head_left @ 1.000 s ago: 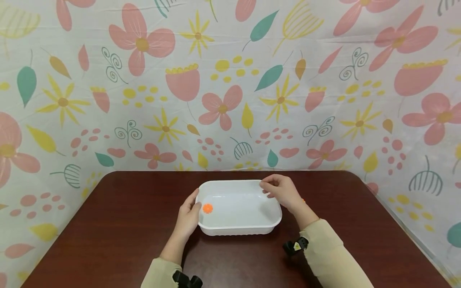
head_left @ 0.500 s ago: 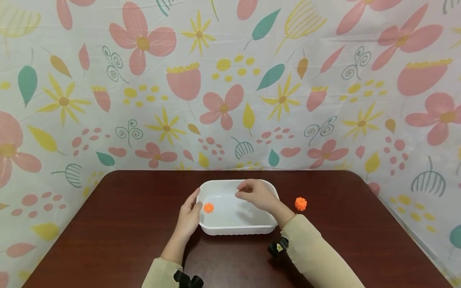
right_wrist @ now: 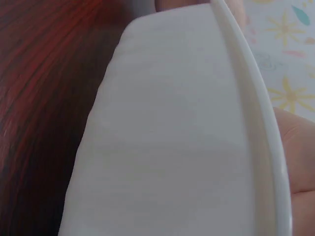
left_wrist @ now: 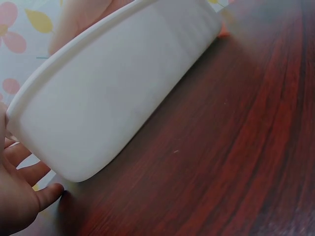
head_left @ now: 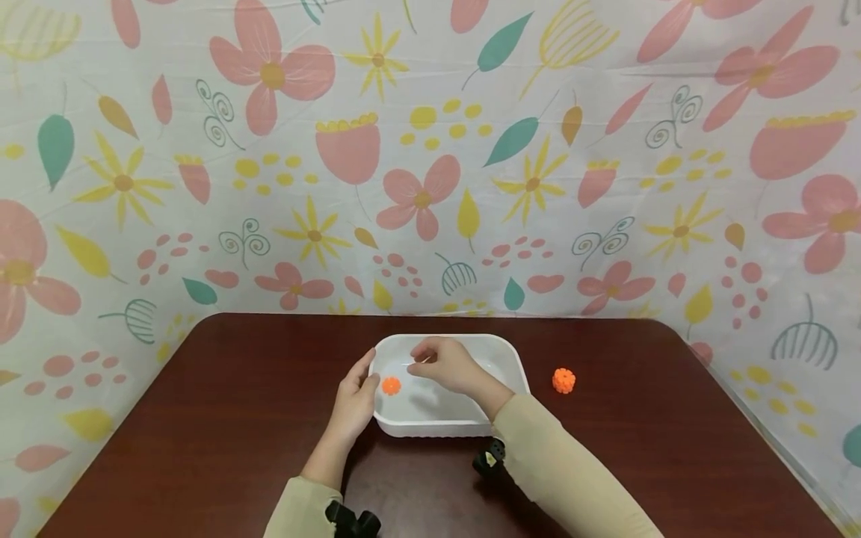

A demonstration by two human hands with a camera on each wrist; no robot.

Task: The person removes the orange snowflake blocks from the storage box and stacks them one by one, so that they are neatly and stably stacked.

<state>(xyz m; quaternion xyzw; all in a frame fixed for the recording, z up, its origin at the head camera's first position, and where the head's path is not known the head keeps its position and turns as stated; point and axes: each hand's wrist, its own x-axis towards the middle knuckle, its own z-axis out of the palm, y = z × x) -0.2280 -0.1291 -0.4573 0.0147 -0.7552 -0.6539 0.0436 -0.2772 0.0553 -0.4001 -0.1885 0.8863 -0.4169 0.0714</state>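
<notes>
A white rectangular tray (head_left: 444, 428) with raised sides lies on the dark red-brown table. My left hand (head_left: 355, 396) grips its left end, thumb at the rim and fingers along the outer wall. In the left wrist view, the fingers (left_wrist: 34, 173) spread behind that end. A small round orange piece with a scalloped edge (head_left: 391, 385) lies inside the tray near my left thumb. Over the middle of the tray hovers my right hand (head_left: 451, 366), fingers loosely bent, a gap between thumb and index finger, nothing visible in it. The right wrist view shows mostly the tray's outer wall (right_wrist: 167, 128).
A knobbly orange ball (head_left: 563, 380) sits on the table (head_left: 625, 433) to the right of the tray. Behind the table's far edge hangs a white cloth (head_left: 430, 284) printed with flowers and leaves.
My right hand has moved left from the tray's right rim to above its middle, uncovering the orange ball on the table. The left hand keeps its hold on the tray.
</notes>
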